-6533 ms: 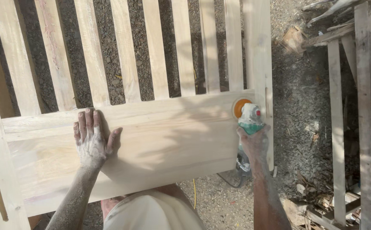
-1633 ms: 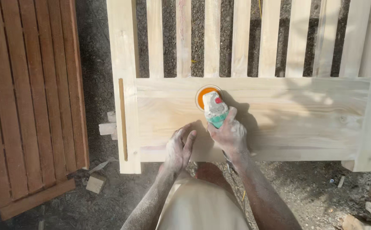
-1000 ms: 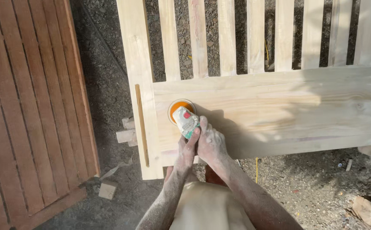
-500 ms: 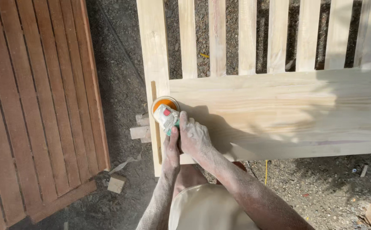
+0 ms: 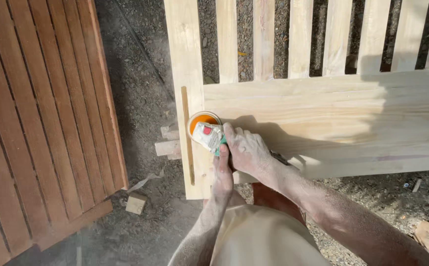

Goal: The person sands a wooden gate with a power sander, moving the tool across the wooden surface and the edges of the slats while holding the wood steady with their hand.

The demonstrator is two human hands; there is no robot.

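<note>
A small power sander, white and green with an orange round pad, rests on the left end of a pale wooden panel. My right hand grips its body from the right. From below, my left hand holds the same tool, fingers against its green rear. The panel belongs to an unfinished slatted frame lying flat over gravel. Both hands and forearms are coated in sawdust.
A dark brown slatted wooden panel lies to the left. Small wood offcuts and blocks sit on the gravel ground between the two panels. Scraps lie at the lower right.
The sander has travelled from the panel's right end to its left end. My left hand left the board and joined the right on the tool. The view shifted slightly right since half a second ago.
</note>
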